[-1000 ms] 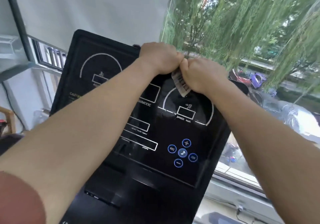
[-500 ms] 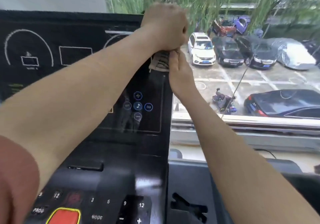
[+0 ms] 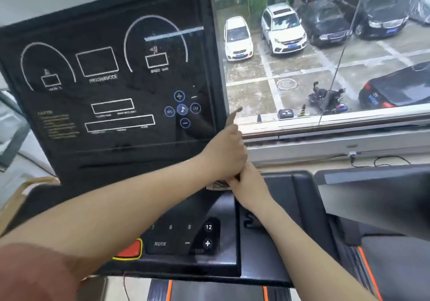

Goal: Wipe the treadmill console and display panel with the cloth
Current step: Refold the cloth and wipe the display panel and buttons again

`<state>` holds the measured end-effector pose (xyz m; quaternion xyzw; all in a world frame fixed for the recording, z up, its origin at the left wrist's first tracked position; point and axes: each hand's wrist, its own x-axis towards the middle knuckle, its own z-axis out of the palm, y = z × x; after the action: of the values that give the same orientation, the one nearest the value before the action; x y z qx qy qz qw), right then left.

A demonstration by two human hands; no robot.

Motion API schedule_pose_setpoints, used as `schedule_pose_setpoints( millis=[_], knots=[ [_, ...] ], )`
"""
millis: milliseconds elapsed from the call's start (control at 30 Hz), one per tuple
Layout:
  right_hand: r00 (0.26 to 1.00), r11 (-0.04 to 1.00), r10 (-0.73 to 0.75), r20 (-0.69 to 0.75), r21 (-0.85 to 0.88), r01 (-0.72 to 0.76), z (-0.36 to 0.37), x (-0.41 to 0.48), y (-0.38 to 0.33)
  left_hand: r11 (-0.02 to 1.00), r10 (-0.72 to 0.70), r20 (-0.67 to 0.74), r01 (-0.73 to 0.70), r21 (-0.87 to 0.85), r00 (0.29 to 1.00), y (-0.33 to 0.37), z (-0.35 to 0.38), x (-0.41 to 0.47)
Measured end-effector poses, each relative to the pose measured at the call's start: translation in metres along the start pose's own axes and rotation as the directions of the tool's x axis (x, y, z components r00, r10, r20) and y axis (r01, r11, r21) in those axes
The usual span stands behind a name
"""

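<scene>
At near right corner of display panel (image 3: 130,86), where it meets console (image 3: 186,262): left hand (image 3: 224,156) curled round bunched cloth (image 3: 218,183); right hand (image 3: 250,185) alongside, fingers hidden, grip not determinable. Probable hazard: accidental key presses on keypad (image 3: 183,235) from heavy wiping pressure.

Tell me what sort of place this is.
Probably an upper-floor gym or home exercise room: a treadmill console stands right beside a window that looks down on parked cars.

- A small striped cloth (image 3: 217,183) is gripped beneath the left hand (image 3: 224,153), below the glossy black display panel (image 3: 111,86).
- The right hand (image 3: 249,185) is pressed against it, fingers hidden.
</scene>
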<state>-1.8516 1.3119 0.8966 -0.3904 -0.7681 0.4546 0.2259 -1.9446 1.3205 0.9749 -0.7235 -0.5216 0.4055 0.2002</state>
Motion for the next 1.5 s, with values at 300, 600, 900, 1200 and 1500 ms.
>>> schedule_pose_setpoints(
  millis=[300, 600, 900, 1200, 1500],
  knots=[
    [0.994, 0.914, 0.014, -0.105, 0.405, 0.03, -0.019, 0.052, -0.062, 0.955, -0.277, -0.095, 0.285, 0.077, 0.956, -0.093, -0.055, -0.006],
    [0.996, 0.945, 0.041, -0.085, -0.321, -0.067, 0.029, -0.035, 0.002, 0.997, 0.071, -0.064, -0.073, -0.031, 0.995, 0.012, 0.0, -0.007],
    [0.998, 0.731, -0.031, 0.06, -0.68, 0.064, 0.043, -0.116, 0.009, 0.79, -0.231, -0.294, 0.002, -0.613, 0.927, 0.083, 0.041, -0.065],
    [0.993, 0.783, -0.083, 0.079, -0.611, 0.114, 0.054, -0.172, 0.017, 0.442, -0.239, -0.058, 0.055, -0.895, 0.969, 0.124, 0.039, -0.118],
    [0.999, 0.815, 0.003, -0.042, -0.579, -0.027, 0.064, -0.109, 0.0, 0.466, -0.381, -0.111, 0.087, -0.88, 0.918, 0.103, 0.064, -0.084]
  ],
)
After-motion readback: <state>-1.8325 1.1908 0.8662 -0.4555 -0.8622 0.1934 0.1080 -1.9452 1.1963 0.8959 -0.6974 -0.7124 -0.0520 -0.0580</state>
